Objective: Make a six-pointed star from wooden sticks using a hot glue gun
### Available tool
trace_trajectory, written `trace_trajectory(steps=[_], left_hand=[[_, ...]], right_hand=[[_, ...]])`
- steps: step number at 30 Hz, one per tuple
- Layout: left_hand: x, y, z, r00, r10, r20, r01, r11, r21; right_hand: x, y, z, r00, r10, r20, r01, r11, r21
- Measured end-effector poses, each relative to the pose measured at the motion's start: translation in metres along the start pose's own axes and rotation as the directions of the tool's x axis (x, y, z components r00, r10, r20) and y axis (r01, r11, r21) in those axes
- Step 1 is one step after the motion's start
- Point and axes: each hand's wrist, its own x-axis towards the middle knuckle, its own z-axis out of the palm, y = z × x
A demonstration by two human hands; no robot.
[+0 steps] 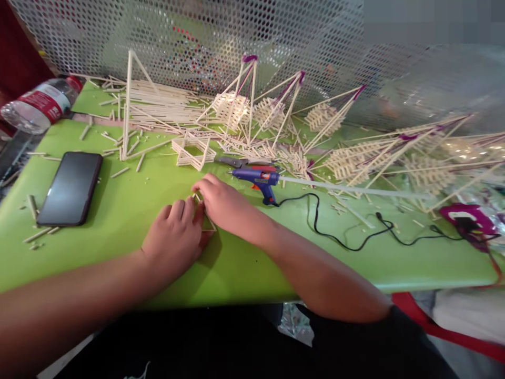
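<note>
My left hand [175,231] and my right hand [221,202] meet low over the green tabletop. Their closed fingers press on a small frame of thin wooden sticks [210,228]; only its lower corner and a bit of its upper end show, the rest being hidden by my fingers. Just beyond lies a star-shaped stack of sticks [193,152]. To the right of my right hand, a blue hot glue gun [256,179] rests on its side with a long glue stick [355,187] in its back. Behind the gun lie dark-handled pliers or cutters [232,162].
A phone [70,188] and a plastic bottle [41,105] are at left. Loose sticks [165,102] and an upright stick triangle [128,105] stand behind. Several tied stick structures [236,108] line the perforated metal panel [158,31]. A black cord [319,221] runs right.
</note>
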Motion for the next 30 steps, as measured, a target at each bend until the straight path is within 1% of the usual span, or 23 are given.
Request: trace_trajectory(steps=[6,11,17,30], left_hand=[[0.0,-0.001,0.0,1.0,-0.003,0.02,0.002,1.0,0.019],[0.0,-0.002,0.0,1.0,0.011,0.02,-0.012,0.999,0.034],[0.0,-0.002,-0.002,0.999,0.005,0.033,-0.006,0.999,0.043],[0.002,0.0,-0.004,0.999,0.019,0.046,-0.021,0.999,0.046]], right_hand=[[0.007,-0.002,-0.004,0.998,0.044,0.035,-0.043,0.999,-0.021],[0.016,-0.011,-0.013,0.994,0.085,0.072,-0.079,0.993,-0.083],[0.023,-0.018,-0.023,0.99,0.093,0.109,-0.077,0.987,-0.143],[0.025,-0.024,-0.028,0.983,0.105,0.153,-0.077,0.981,-0.178]])
